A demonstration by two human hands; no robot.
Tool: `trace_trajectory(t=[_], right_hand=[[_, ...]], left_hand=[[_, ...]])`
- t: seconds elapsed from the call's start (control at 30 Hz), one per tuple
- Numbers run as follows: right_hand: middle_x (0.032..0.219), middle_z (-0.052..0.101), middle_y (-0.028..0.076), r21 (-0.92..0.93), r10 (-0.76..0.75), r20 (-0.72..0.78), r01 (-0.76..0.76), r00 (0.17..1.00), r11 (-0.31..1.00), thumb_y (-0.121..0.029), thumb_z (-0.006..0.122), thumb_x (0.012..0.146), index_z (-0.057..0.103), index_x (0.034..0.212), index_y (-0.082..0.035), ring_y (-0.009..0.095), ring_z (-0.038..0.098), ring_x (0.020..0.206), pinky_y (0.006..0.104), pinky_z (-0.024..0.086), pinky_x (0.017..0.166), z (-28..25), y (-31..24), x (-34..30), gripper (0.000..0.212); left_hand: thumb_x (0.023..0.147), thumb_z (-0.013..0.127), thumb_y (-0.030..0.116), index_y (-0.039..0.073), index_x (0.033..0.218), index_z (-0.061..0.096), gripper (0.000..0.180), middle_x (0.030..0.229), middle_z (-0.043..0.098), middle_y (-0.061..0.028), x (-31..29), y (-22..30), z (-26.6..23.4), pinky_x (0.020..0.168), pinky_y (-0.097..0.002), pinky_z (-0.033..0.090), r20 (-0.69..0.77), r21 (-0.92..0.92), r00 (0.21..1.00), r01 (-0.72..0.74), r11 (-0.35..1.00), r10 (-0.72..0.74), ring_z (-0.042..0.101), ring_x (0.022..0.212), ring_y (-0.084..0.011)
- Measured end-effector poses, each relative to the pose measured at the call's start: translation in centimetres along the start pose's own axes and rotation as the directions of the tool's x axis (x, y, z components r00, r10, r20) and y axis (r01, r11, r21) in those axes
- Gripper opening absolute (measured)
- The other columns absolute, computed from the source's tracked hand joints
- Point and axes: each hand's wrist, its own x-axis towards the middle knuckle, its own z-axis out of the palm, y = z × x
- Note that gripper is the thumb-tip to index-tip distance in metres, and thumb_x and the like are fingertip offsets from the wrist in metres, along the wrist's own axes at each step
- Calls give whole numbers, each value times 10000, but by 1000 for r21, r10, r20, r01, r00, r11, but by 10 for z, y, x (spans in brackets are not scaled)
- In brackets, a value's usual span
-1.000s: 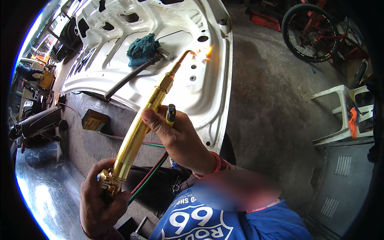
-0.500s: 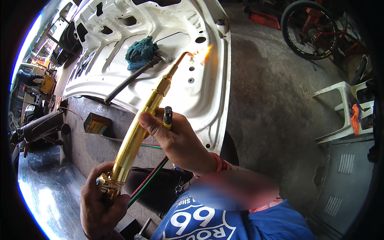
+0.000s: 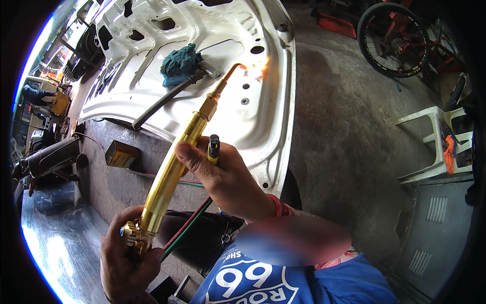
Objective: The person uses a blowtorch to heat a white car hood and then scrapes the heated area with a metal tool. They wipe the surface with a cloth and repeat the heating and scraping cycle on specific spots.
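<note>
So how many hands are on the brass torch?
2: the left hand at the valve end of the torch, the right hand farther up its handle, also holding a small yellow-and-black item.

A torch (image 3: 169, 180) slants across a workshop, its valve end in the worker's left hand (image 3: 124, 253), its body in the right hand (image 3: 230, 177) farther up, its tip over a car body panel (image 3: 271, 137) near the right edge. A lighter (image 3: 213, 147) sits in the right hand, just right of the torch. On the panel, left of the tip, lie a cloth (image 3: 179, 65) and, just beside it, a hammer (image 3: 162, 104), handle toward the near-left edge. A tin (image 3: 121, 154) stands on the floor (image 3: 334, 137) left of the torch. Right of the panel, a bicycle wheel (image 3: 362, 50) is farthest off, a stool (image 3: 430, 137) bearing a rag (image 3: 448, 153) nearer.
</note>
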Motion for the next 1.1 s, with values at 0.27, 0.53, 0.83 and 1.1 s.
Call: trace_trajectory(t=[0.27,0.53,0.83,1.1], right_hand=[[677,511,8,48,6,-3,-6,1000,999,-401,553,1050,601,892,-1,87,476,616,288,418,580,0,2,-2,432],[688,523,15,36,3,-1,-3,1000,999,-401,557,1049,598,896,2,89,494,635,284,445,603,-2,2,-2,433],[742,540,4,72,-12,9,11,1000,997,-368,569,1049,573,887,-3,78,519,680,282,469,627,0,-5,1,399],[732,610,42,472,162,-59,-115,985,874,-389,569,1040,502,1051,-88,107,625,646,270,513,549,20,-62,-17,309]], left_hand=[[644,614,-6,-8,1349,524,710,1022,601,-61,6,-11,-4,658,-227,471,75,-4,989,-127,992,127,557,780,-90],[643,598,-21,-5,1343,529,704,1012,601,-61,0,-6,2,650,-219,469,-2,-2,999,-40,999,40,556,775,-83],[636,605,21,-4,1341,532,708,1009,599,-64,-1,-1,4,654,-218,467,-17,32,1000,-8,999,9,561,778,-88],[830,793,326,-1,1347,539,663,1065,673,-101,3,-30,34,756,-277,530,42,-208,870,-472,856,490,653,898,-150]])
